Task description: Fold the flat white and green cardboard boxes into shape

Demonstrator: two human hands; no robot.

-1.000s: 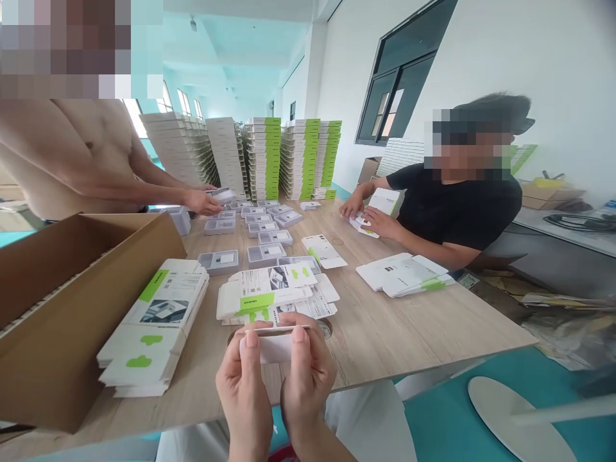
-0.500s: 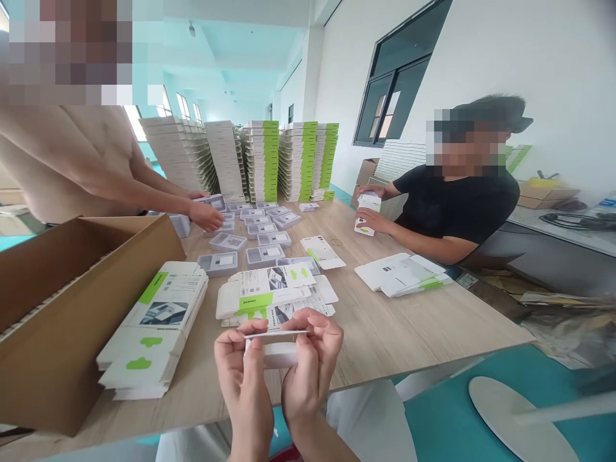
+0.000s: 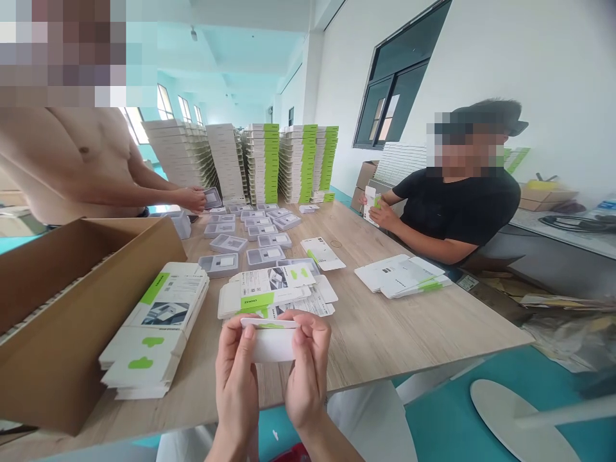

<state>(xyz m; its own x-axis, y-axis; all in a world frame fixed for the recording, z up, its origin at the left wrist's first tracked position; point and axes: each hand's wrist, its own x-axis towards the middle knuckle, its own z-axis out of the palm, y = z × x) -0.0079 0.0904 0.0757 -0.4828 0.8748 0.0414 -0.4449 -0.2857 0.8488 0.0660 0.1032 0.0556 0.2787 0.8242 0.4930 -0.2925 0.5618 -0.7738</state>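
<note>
A small white carton [image 3: 273,346] with a green mark near its upper flap is held between both hands, above the table's near edge. My left hand [image 3: 237,372] grips its left end, thumb on the near face. On the right end, my right hand [image 3: 308,372] closes the same way. Most of the carton's far side is hidden from me. Just beyond lie flat printed cartons [image 3: 260,300] in white and green. Behind these, several clear plastic trays [image 3: 264,256] with small white pieces are spread over the wooden table [image 3: 375,346].
To the left stand an open cardboard box [image 3: 81,333] and a stack of flat cartons [image 3: 163,321]. More flat cartons [image 3: 402,276] lie at right. Tall carton stacks [image 3: 262,163] rise at the back. One person handles a tray [image 3: 212,199] at left; another holds a carton [image 3: 371,205] at right.
The carton in my hands has tilted, so its white near face and green-marked flap now show. The left person's hands have drawn back with a tray; the right person has turned their carton.
</note>
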